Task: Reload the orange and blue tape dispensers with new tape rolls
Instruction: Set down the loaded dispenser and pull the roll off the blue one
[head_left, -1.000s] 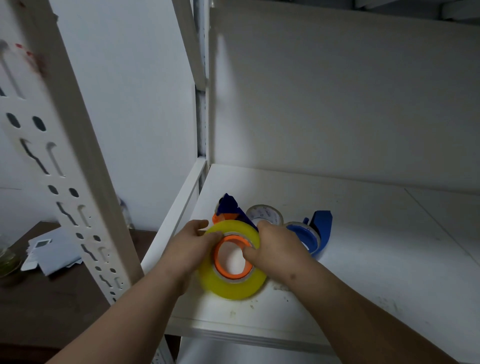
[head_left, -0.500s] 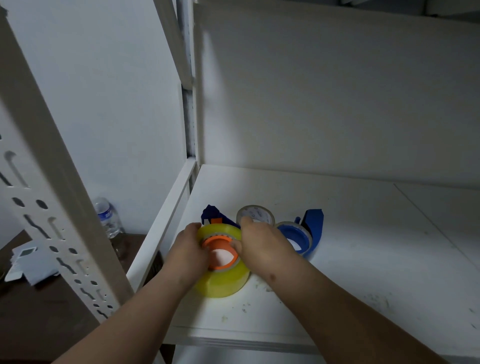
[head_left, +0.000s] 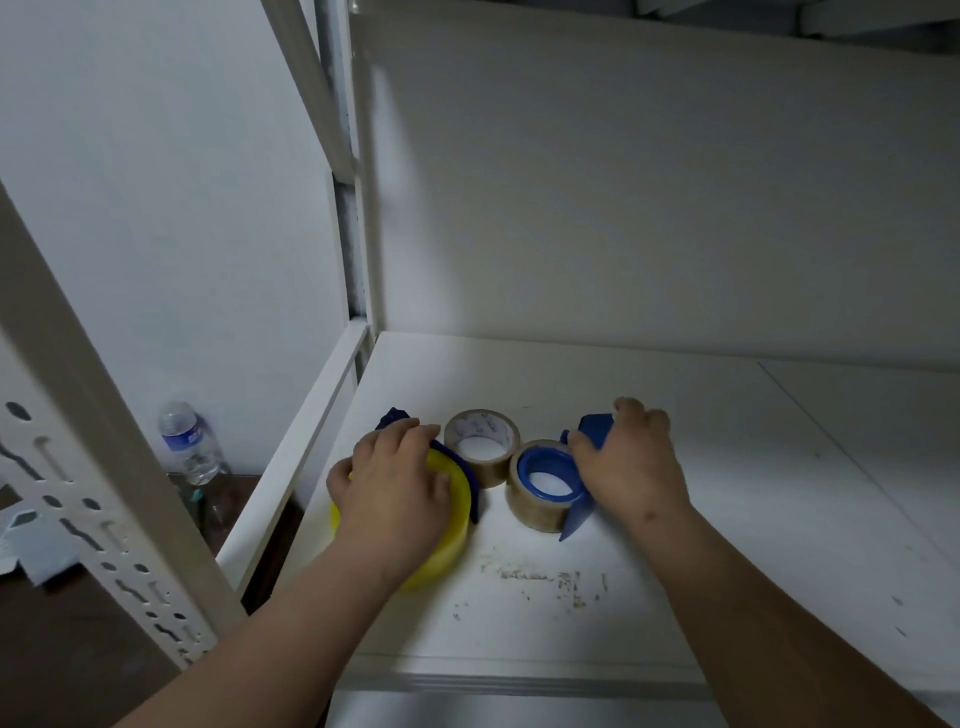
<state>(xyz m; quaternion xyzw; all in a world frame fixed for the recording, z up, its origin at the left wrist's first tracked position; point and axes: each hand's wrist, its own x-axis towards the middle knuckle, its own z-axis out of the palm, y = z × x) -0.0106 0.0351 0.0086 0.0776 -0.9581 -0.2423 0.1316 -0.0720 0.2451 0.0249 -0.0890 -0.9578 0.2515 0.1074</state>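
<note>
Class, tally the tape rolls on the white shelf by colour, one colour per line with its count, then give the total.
Yellow: 1, the yellow roll under the left hand.
Brown: 2, the loose brown roll and the brown roll on the blue dispenser, which the right hand grips.
Total: 3.

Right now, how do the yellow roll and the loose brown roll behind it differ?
The yellow roll is wider across than the loose brown roll. The left hand rests on the yellow roll; nothing touches the brown roll. A dark blue dispenser arm curves along the yellow roll, while the brown roll has no dispenser in it. Both lie flat on the white shelf.
</note>
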